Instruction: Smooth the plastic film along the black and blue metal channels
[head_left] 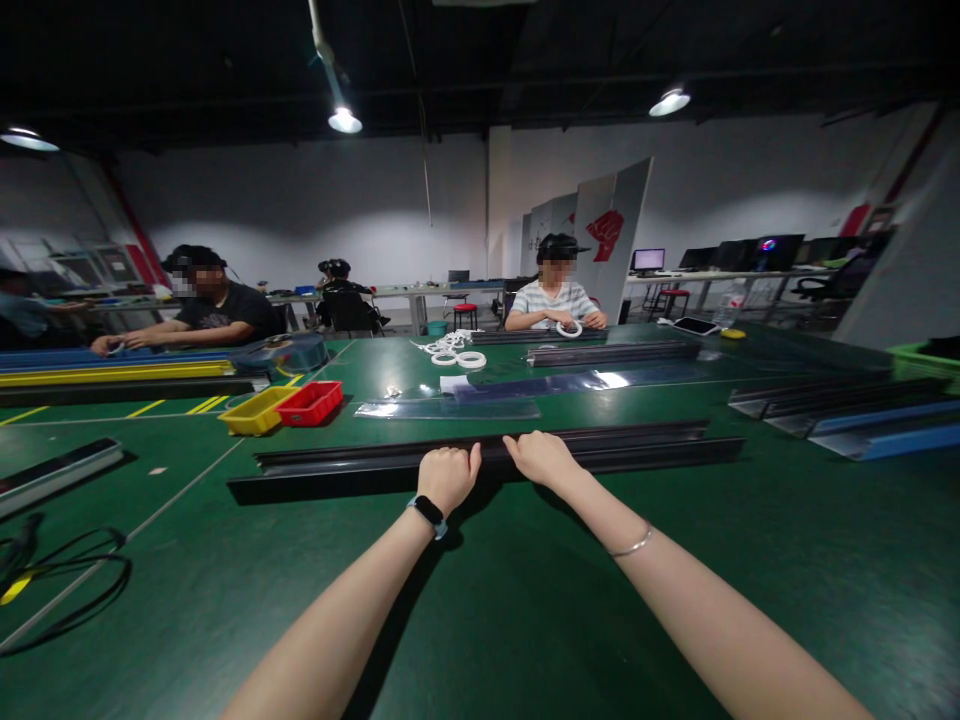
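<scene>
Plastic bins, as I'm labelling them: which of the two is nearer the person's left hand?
The red bin. It stands right of the yellow bin, on the side towards the left hand, and its colour differs.

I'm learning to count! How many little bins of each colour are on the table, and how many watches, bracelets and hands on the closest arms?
Yellow bin: 1
Red bin: 1
Watch: 1
Bracelet: 1
Hands: 2 (left hand, right hand)
Total: 6
</scene>
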